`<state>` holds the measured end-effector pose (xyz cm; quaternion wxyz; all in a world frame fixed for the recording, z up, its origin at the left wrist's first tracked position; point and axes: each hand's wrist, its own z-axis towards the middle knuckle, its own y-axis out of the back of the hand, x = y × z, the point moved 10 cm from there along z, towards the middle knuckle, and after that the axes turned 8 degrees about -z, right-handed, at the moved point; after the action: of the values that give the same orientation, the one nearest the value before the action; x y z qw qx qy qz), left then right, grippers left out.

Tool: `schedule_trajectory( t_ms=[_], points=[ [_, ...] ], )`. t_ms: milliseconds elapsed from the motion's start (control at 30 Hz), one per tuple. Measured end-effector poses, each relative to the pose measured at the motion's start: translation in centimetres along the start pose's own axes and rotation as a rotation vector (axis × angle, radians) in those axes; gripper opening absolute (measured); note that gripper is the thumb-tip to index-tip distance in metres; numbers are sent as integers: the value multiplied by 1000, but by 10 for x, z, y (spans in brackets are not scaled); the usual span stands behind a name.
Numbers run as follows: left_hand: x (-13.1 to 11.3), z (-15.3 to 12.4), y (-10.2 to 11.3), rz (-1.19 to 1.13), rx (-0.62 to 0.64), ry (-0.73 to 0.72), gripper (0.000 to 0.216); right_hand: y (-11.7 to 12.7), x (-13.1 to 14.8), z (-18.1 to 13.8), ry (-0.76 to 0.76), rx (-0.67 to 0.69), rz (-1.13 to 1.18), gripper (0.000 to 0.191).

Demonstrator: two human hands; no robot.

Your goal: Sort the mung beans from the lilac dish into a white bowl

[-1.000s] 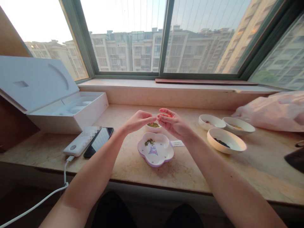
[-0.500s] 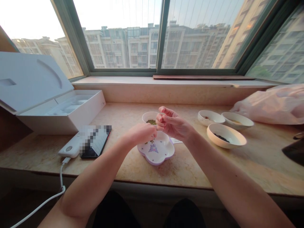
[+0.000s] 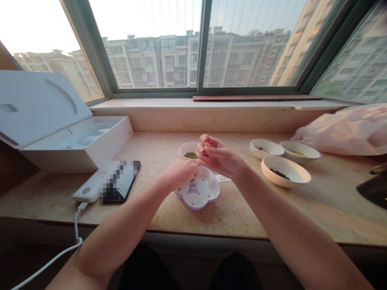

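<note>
My left hand (image 3: 180, 172) hangs over the upper left of a white flower-shaped plate (image 3: 201, 195) with a lilac rim and a cartoon figure. Its fingers are curled downward, and anything in them is hidden. My right hand (image 3: 216, 155) is curled beside a small white bowl (image 3: 185, 148) of green mung beans, touching or nearly touching its right edge. Whether the fingertips hold anything is hard to see. The plate's beans are hidden behind my left hand.
Three more bowls (image 3: 284, 171) stand to the right, holding dark seeds, reddish bits and pale grains. On the left are a phone (image 3: 119, 183), a power bank (image 3: 86, 189) with a white cable, and an open white box (image 3: 75, 147). A pink plastic bag (image 3: 341, 131) lies far right.
My left hand has moved down from beside the small bowl to over the plate, covering the beans there. The small bowl now shows more. My right hand has shifted slightly left.
</note>
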<state>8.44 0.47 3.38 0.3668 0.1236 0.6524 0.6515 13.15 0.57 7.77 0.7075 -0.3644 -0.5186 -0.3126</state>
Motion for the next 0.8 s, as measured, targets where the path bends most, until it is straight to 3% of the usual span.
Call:
schedule_trajectory(
  t_ms=[200, 333, 467, 633, 800],
  points=[
    [0, 1, -5, -28, -32, -9, 21, -2, 3, 0, 14, 26, 5, 43],
    [-6, 0, -8, 71, 18, -25, 20, -2, 6, 0, 38, 14, 25, 39],
    [-14, 0, 4, 93, 25, -53, 17, -2, 6, 1, 41, 7, 27, 38],
    [-14, 2, 25, -76, -65, -85, 14, -3, 5, 1, 36, 37, 133, 36],
    [-3, 8, 23, -237, -99, -78, 13, 2, 0, 2, -1, 17, 179, 34]
  ],
)
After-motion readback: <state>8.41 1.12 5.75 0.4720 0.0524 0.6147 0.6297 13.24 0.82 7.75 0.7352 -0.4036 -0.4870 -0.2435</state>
